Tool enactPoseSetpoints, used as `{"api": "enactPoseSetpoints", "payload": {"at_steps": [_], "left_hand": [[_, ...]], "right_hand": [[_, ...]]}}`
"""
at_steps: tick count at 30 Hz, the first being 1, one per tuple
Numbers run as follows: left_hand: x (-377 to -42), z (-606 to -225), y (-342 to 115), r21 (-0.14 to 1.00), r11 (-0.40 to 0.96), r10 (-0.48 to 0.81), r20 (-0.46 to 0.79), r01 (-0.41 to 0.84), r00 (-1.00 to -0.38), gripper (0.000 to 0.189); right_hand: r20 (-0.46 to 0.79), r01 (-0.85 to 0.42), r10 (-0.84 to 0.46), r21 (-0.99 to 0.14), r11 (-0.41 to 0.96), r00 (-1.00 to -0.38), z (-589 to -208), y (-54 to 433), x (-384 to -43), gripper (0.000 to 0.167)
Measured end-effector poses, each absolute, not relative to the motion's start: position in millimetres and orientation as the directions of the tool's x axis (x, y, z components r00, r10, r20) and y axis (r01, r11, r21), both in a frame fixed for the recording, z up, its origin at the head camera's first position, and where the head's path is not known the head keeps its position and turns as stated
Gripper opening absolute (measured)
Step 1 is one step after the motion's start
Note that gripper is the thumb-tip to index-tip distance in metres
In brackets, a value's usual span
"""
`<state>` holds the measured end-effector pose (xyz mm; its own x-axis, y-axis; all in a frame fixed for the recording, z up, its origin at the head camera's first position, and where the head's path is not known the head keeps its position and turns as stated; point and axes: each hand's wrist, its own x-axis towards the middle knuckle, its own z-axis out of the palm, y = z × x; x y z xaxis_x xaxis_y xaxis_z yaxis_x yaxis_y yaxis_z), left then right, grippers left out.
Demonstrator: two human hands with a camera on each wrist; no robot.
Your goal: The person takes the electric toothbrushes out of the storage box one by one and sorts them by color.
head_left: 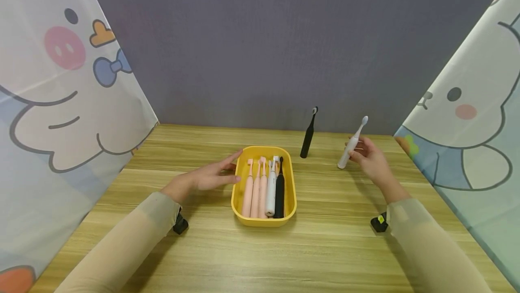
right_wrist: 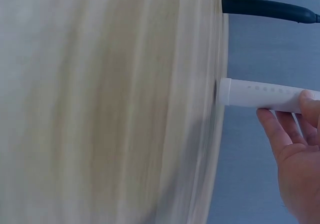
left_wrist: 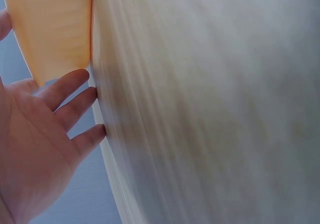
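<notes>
My right hand [head_left: 370, 160] pinches a white electric toothbrush [head_left: 351, 147] by its handle, brush head up. In the right wrist view the base of this toothbrush [right_wrist: 245, 93] is at or just above the tabletop; I cannot tell whether it touches. To its left a black electric toothbrush [head_left: 308, 139] stands upright on the table, on its own. My left hand [head_left: 211, 175] is at the left side of a yellow tray [head_left: 264, 222], fingers straight, touching its rim. Inside the tray lie several toothbrushes: pink ones [head_left: 248, 196], a white one [head_left: 271, 193] and a black one [head_left: 280, 196].
The wood-grain table [head_left: 325, 248] ends at a grey back panel [head_left: 252, 58]. Cartoon-printed cloths [head_left: 48, 117] hang along the left and right sides. A small black device [head_left: 180, 224] is on the left wrist, another black device [head_left: 379, 223] on the right wrist.
</notes>
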<state>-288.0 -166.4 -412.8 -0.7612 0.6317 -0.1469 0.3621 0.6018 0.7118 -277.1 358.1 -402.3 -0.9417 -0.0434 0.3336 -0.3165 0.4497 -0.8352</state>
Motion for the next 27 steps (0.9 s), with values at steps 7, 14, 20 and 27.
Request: {"api": "enactPoseSetpoints", "payload": {"at_steps": [7, 14, 20, 27], "left_hand": [[-287.5, -412.3, -166.1, 0.709, 0.606, 0.629, -0.151, 0.360, -0.762, 0.095], [-287.2, -411.9, -166.2, 0.712, 0.605, 0.629, -0.152, 0.357, -0.762, 0.095], [-288.5, -413.1, -166.0, 0.712, 0.602, 0.633, -0.149, 0.362, -0.759, 0.094], [-289.8, -415.2, -167.0, 0.717, 0.594, 0.637, -0.140, 0.366, -0.758, 0.095]], "right_hand": [[0.290, -0.260, -0.006, -0.848, 0.463, -0.957, -402.7, 356.5, -287.8, 0.052], [0.294, -0.263, -0.002, -0.853, 0.451, -0.956, -404.1, 354.8, -295.6, 0.051], [0.285, -0.250, 0.006, -0.849, 0.466, -0.958, -404.5, 354.7, -299.9, 0.051], [0.289, -0.249, 0.019, -0.854, 0.456, -0.957, -405.9, 353.6, -306.6, 0.053]]}}
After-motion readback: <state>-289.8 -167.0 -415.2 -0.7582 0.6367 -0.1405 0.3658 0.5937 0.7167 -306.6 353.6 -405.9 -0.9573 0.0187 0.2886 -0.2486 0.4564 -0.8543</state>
